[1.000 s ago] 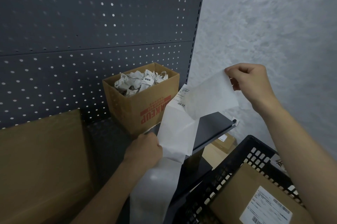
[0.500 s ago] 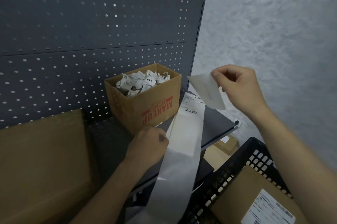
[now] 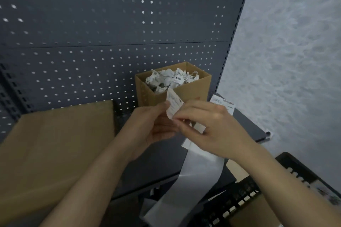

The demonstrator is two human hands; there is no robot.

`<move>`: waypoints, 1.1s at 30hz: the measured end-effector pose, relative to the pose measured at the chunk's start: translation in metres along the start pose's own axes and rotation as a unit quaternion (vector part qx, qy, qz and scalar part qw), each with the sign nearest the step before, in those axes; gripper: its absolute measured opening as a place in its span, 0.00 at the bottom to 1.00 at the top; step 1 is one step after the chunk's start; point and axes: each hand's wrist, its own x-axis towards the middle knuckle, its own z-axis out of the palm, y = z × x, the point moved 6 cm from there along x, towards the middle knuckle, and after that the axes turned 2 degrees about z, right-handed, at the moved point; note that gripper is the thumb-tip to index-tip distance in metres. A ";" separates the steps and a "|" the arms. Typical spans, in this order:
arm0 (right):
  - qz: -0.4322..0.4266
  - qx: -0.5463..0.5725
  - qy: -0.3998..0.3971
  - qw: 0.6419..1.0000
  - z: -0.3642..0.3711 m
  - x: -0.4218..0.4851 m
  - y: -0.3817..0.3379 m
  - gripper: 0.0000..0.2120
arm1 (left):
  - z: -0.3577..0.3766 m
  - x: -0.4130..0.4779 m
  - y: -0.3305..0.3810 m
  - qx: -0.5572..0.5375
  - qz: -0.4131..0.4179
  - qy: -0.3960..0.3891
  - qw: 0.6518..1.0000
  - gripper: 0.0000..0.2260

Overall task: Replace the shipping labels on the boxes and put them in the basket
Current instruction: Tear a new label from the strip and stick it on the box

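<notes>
A small white shipping label (image 3: pixel 173 104) with a barcode is held upright between both hands above the dark shelf (image 3: pixel 162 160). My left hand (image 3: pixel 149 125) touches its left edge with fingertip and thumb. My right hand (image 3: pixel 210 127) pinches its lower right corner. The long glossy backing strip (image 3: pixel 193 180) hangs over the shelf's front edge, its printed top end (image 3: pixel 224 104) lying on the shelf. A large brown box (image 3: pixel 55 143) sits at the left. The black basket (image 3: pixel 245 199) at the lower right holds a brown box (image 3: pixel 258 210).
A small open carton (image 3: pixel 188 92) stuffed with crumpled label scraps stands at the back of the shelf against the dark pegboard (image 3: pixel 110 32). A grey textured wall (image 3: pixel 295 60) is on the right. A pale box (image 3: pixel 238 170) sits below the shelf.
My right hand brought the peeled label down and left to meet my left hand, which let go of the backing strip. The view shifted right, so the basket sits lower in frame.
</notes>
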 end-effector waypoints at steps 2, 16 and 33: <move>-0.027 0.009 -0.010 1.000 0.011 0.002 -0.006 0.06 | -0.012 -0.006 -0.001 0.007 0.010 0.020 1.000 0.10; -0.105 0.039 -0.088 0.990 0.108 0.046 -0.055 0.08 | -0.132 -0.071 0.024 0.032 0.124 0.240 0.962 0.08; 0.320 0.293 -0.085 0.897 0.208 0.114 -0.056 0.08 | -0.281 -0.117 0.031 0.000 0.089 0.208 0.974 0.08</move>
